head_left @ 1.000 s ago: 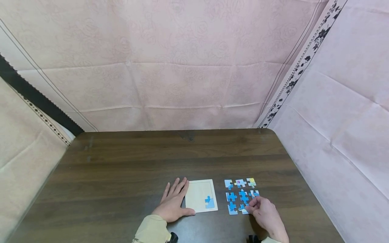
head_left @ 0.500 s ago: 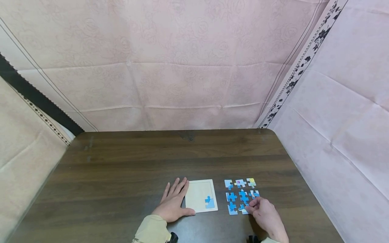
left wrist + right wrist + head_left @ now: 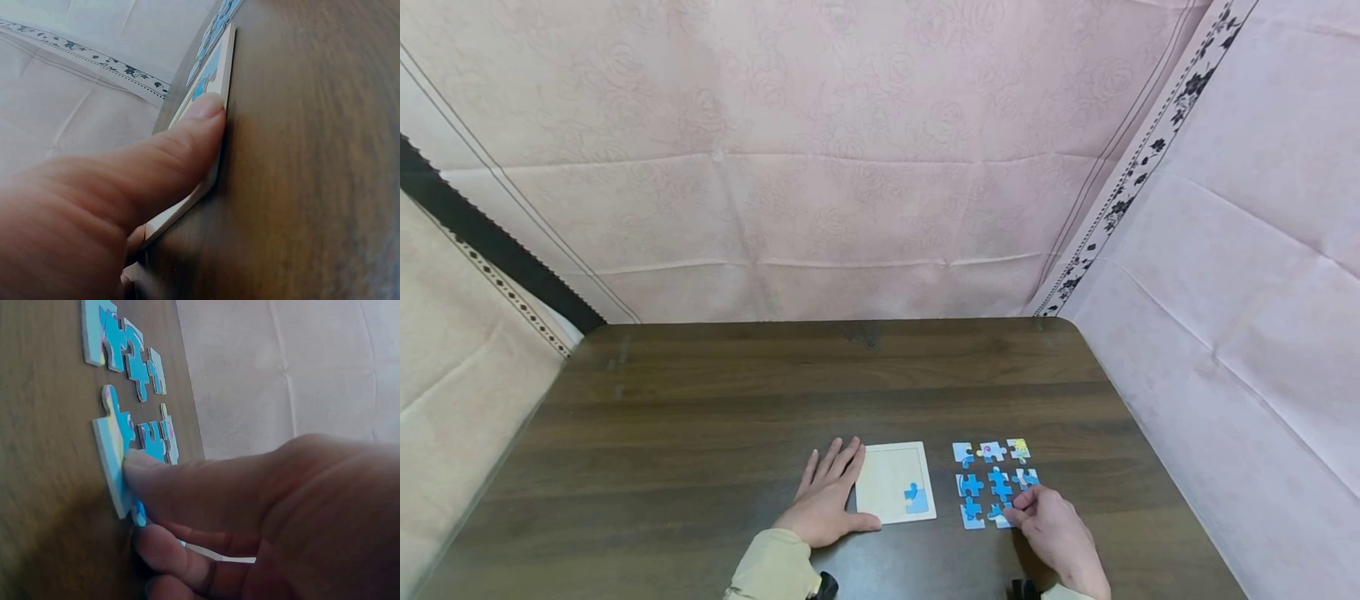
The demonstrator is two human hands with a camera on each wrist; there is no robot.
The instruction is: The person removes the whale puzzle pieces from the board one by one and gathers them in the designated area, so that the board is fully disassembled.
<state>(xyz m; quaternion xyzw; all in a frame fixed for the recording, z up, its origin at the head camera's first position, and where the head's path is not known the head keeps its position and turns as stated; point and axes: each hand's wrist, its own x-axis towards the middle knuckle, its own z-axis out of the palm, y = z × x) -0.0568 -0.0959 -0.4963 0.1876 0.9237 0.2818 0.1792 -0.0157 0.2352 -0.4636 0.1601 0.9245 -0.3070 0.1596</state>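
In the head view my left hand (image 3: 824, 504) lies with fingers stretched along the left side of a pale square puzzle board (image 3: 889, 463). Its thumb (image 3: 200, 122) touches the board's near edge in the left wrist view. One blue jigsaw piece (image 3: 917, 503) sits in the board's near right corner. My right hand (image 3: 1054, 531) has thumb and fingertips at the near right jigsaw piece (image 3: 110, 465) of the loose group, pinching it at its side. That piece is partly covered by the thumb and appears to rest on the table.
Several loose blue jigsaw pieces (image 3: 972, 485) lie in rows right of the board, on a dark wooden table (image 3: 760, 400). Pale patterned cloth (image 3: 865, 208) hangs behind the table and along both sides.
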